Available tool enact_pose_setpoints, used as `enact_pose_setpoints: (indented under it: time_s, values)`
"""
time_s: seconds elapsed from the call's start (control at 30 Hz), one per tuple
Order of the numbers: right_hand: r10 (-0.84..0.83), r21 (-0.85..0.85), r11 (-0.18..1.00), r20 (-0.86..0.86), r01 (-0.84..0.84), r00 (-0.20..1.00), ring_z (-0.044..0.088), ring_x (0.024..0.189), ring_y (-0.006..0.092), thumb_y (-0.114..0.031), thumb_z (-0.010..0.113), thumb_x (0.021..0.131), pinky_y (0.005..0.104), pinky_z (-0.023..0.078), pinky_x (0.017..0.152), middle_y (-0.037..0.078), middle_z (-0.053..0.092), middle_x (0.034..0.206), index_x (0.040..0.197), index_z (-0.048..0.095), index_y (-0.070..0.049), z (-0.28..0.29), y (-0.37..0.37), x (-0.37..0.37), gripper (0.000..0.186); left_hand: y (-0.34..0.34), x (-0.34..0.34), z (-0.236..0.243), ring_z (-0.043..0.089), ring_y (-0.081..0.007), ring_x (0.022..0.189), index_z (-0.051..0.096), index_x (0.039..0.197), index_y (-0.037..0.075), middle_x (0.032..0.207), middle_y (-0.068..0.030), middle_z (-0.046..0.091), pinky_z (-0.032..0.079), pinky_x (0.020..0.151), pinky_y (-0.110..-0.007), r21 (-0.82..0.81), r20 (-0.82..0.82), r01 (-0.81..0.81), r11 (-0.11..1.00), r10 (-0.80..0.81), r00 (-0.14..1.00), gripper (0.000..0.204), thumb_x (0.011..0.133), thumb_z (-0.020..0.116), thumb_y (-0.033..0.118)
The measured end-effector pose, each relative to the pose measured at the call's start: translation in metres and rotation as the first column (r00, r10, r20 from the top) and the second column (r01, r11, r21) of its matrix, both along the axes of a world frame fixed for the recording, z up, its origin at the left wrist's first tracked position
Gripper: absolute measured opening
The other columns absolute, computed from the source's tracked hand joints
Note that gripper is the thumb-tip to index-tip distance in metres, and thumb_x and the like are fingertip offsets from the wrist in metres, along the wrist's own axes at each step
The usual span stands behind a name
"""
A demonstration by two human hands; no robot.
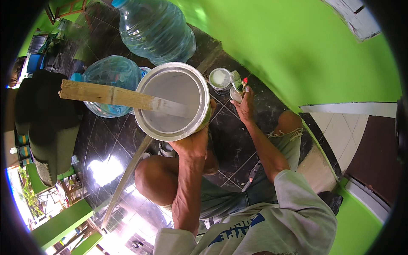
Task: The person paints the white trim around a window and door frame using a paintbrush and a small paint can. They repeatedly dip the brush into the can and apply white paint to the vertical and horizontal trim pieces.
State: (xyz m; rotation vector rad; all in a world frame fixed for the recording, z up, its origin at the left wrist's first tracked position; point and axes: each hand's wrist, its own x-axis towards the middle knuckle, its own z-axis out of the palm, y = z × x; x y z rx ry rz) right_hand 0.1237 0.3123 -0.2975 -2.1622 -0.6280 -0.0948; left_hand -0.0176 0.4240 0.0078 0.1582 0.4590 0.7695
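Observation:
My left hand (pixel 191 142) grips a large white-rimmed paint bucket (pixel 142 120) from below and beside it. Inside is pale grey liquid, with a flat wooden stick (pixel 106 94) lying across the rim, its whitened end in the bucket. My right hand (pixel 244 105) has its fingers closed around a small pale round object (pixel 236 95) and touches a small green-and-white item with a red part (pixel 245 81); exactly what these are I cannot make out. Just left of that hand stands a small open tub (pixel 220 77) of white material.
Two large blue plastic water bottles (pixel 153 29) are beyond the bucket on dark floor tiles (pixel 231 142). A green wall (pixel 297 46) runs along the right. A dark padded piece (pixel 46 119) stands at the left, and a long wooden strip (pixel 123 182) lies on the floor.

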Motion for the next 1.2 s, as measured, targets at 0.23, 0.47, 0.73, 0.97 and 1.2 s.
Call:
enact_pose_setpoints:
  time_s: [0.23,0.47,0.73,0.97,1.2]
  values:
    - [-0.012,-0.033,0.999,-0.021,0.012,1.000,0.050,0.130,0.0448,-0.019,0.094,0.072,0.0472,0.048,0.107,0.027,0.042,0.143,0.147,0.034,0.007,-0.002,0.005,-0.011,0.099,-0.007,-0.007,-0.001,0.038,-0.0392,0.145,0.041,0.155,0.010,0.154,-0.0224,0.044,0.036,0.115,-0.061,0.012,0.003,-0.051,0.999,0.051,0.999,0.090,0.085,0.071,0.058]
    - [0.021,0.105,0.994,-0.040,-0.017,0.999,0.045,0.136,0.0459,-0.028,0.086,0.084,0.0490,0.045,0.110,0.030,0.037,0.148,0.154,0.024,0.006,-0.013,0.001,-0.011,0.100,-0.013,-0.003,0.004,0.040,-0.0399,0.145,0.040,0.156,0.010,0.154,-0.0226,0.045,0.037,0.113,-0.061,-0.034,-0.120,-0.134,0.990,0.129,0.984,0.090,0.087,0.068,0.062]
    - [-0.036,0.019,0.999,0.056,0.035,0.998,0.050,0.129,0.0449,-0.031,0.074,0.096,0.0481,0.046,0.105,0.029,0.042,0.143,0.148,0.035,0.005,-0.006,-0.017,-0.013,0.074,-0.012,-0.004,-0.001,0.041,-0.0407,0.144,0.041,0.155,0.009,0.152,-0.0226,0.047,0.040,0.112,-0.062,-0.019,-0.136,-0.156,0.988,0.152,0.979,0.088,0.089,0.065,0.062]
    - [-0.180,-0.025,0.984,-0.192,0.178,0.965,0.064,0.083,0.0432,-0.041,0.072,0.096,0.0480,0.051,0.075,0.024,0.063,0.090,0.114,0.061,-0.001,0.026,-0.030,0.035,0.046,-0.012,-0.011,-0.012,0.043,-0.0422,0.141,0.041,0.154,0.009,0.149,-0.0228,0.049,0.042,0.109,-0.062,0.028,-0.137,-0.139,0.990,0.142,0.980,0.088,0.088,0.067,0.061]
    - [0.009,0.110,0.993,-0.339,0.030,0.941,0.065,0.075,0.0310,-0.034,0.080,0.091,0.0406,0.053,0.073,0.015,0.071,0.089,0.107,0.070,0.000,0.031,-0.012,0.070,0.038,-0.014,-0.011,-0.016,0.046,-0.0432,0.138,0.041,0.153,0.009,0.147,-0.0232,0.051,0.046,0.107,-0.060,0.002,-0.109,-0.129,0.992,0.129,0.986,0.090,0.086,0.068,0.063]
